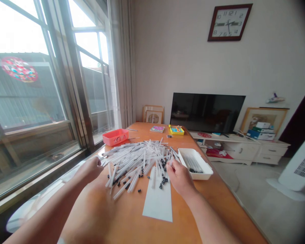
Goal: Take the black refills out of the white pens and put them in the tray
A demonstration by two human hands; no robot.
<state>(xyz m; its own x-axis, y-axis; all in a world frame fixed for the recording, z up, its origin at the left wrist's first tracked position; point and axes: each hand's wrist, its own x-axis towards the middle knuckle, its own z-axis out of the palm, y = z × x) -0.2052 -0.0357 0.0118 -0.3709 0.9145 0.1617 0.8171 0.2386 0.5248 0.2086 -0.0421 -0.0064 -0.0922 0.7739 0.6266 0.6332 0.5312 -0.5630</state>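
A big heap of white pen tubes lies across the middle of the orange wooden table, with small black caps scattered at its near edge. My left hand rests at the heap's left side, fingers curled and pinching the end of a tube. At the heap's right side my right hand has its fingers bent into the tubes and caps; what they hold is hidden. A white sheet of paper lies between my hands.
A white tray with several dark-tipped pens stands right of the heap. A red tray sits at the far left, and a small book and a yellow box at the far end. Windows run along the left; a TV stands behind.
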